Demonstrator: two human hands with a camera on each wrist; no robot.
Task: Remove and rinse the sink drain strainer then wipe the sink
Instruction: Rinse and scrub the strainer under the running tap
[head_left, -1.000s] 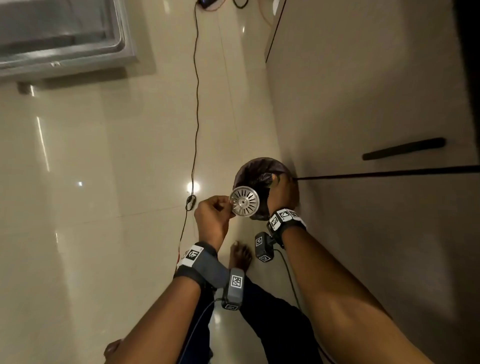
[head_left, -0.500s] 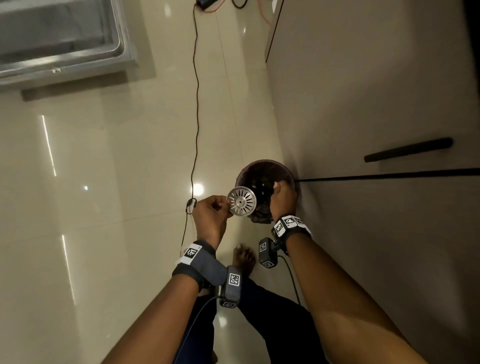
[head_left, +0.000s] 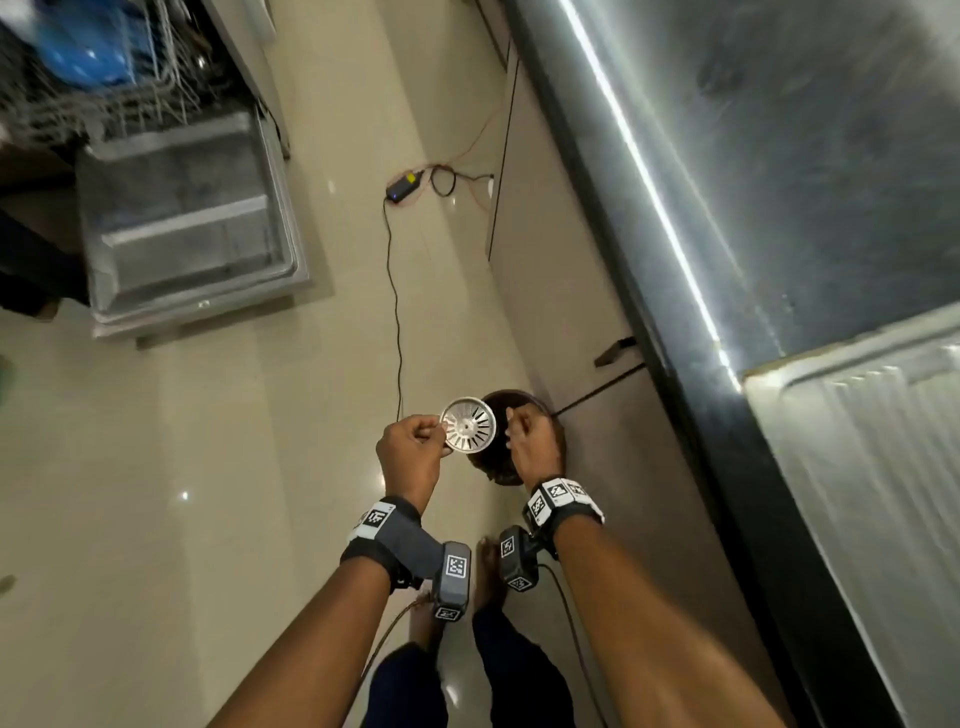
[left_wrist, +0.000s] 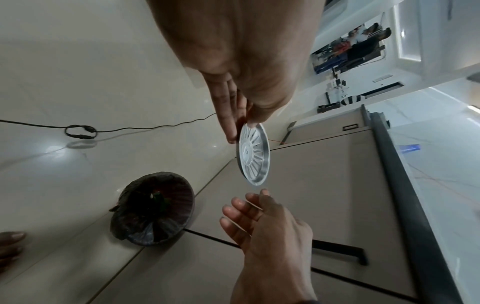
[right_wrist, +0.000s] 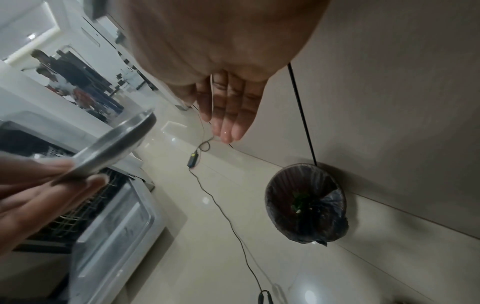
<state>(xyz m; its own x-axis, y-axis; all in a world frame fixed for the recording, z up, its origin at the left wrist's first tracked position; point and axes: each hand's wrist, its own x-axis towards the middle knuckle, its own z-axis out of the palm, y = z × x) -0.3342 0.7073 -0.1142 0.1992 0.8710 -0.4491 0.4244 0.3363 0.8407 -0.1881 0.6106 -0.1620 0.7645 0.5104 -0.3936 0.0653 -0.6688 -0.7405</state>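
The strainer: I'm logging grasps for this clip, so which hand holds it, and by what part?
The left hand pinches the strainer at its rim. The right hand is open and holds nothing.

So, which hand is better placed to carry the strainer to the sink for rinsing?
Left. The left hand already pinches the strainer by its rim, above the floor beside the bin. The right hand is open and holds nothing.
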